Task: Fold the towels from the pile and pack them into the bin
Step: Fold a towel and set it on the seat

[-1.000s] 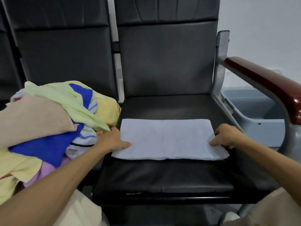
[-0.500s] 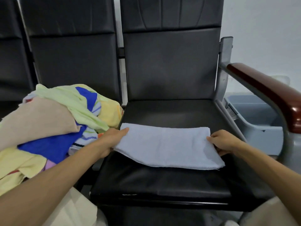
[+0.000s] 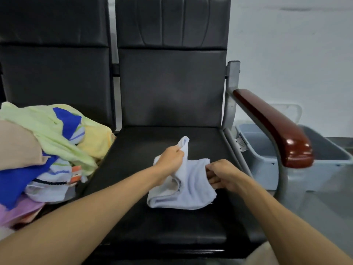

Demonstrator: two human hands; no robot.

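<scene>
A pale blue towel (image 3: 191, 186) lies half folded on the black chair seat (image 3: 172, 230). My left hand (image 3: 169, 160) grips its left end and has brought it over toward the right, a corner sticking up above the fist. My right hand (image 3: 222, 174) holds the towel's right edge with curled fingers. A pile of towels (image 3: 47, 150) in green, beige, blue, yellow and pink sits on the seat to the left. A grey bin (image 3: 267, 165) stands on the floor to the right, behind the armrest.
A dark red armrest (image 3: 275, 127) on a grey metal frame stands between the seat and the bin. Black backrests (image 3: 172, 83) rise behind both seats. A white wall lies beyond.
The towel was flat and spread wide with one hand at each end. My left hand has lifted its end and carried it rightward over the towel, toward my right hand.
</scene>
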